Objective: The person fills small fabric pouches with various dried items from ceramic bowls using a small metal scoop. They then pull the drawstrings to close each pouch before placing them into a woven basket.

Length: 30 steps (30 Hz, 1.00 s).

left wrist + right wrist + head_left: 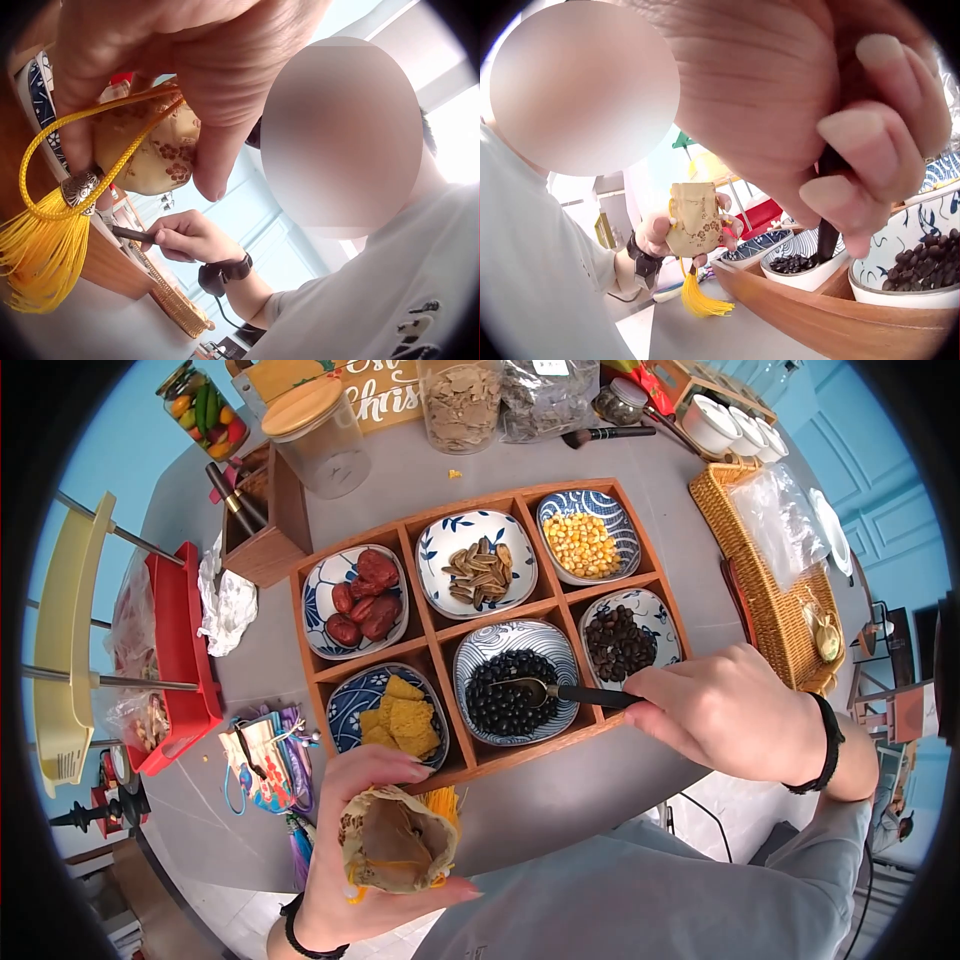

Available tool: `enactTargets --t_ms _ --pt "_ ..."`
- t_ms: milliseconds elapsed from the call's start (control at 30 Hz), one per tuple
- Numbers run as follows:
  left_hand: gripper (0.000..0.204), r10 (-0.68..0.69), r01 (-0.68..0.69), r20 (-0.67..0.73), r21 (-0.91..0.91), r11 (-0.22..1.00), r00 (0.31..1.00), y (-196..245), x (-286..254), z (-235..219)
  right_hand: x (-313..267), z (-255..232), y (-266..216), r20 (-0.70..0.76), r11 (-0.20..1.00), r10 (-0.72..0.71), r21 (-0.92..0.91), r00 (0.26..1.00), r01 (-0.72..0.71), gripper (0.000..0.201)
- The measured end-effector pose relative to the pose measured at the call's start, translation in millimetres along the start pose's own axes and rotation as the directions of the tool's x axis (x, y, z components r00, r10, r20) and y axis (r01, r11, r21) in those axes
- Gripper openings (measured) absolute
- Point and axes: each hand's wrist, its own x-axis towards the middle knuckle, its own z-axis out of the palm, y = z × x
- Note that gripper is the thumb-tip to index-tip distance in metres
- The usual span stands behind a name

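My left hand [332, 860] holds a small gold brocade pouch [398, 842] between thumb and fingers, its gathered mouth turned up and spread. A yellow tassel [46, 251] and cord hang from the pouch. My right hand [725, 710] grips the black handle of a spoon [590, 696]. The spoon's metal end lies among black beans [505, 710] in a blue-patterned bowl [470, 645]. That bowl sits in the front middle compartment of a wooden divided tray [490, 762]. The pouch is in front of the tray, near the bowl of yellow chunks [410, 725].
Other tray bowls hold red dates [375, 575], striped seeds [480, 572], corn kernels [582, 545] and dark brown beans [620, 640]. Embroidered pouches [262, 760] and a red rack [180, 660] are at left. A wicker basket [770, 610] stands at right, jars [315, 445] behind.
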Motion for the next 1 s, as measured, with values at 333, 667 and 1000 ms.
enactTargets --t_ms 333,667,1000 --pt "0.09 0.015 -0.017 0.018 0.112 0.994 1.0 3.6 9.6 -5.4 6.7 -1.6 1.7 0.07 0.982 0.053 0.177 0.996 -0.065 0.018" --pt "0.086 0.021 -0.013 -0.056 0.138 0.99 0.998 6.1 12.3 -4.7 3.4 19.9 2.0 -0.076 0.989 0.077 0.133 0.994 -0.067 0.018" --pt "0.08 0.129 -0.107 -0.026 0.404 0.909 0.991 14.1 24.8 -9.7 -13.3 37.5 5.7 -0.199 0.965 0.167 0.236 0.966 -0.119 0.017"
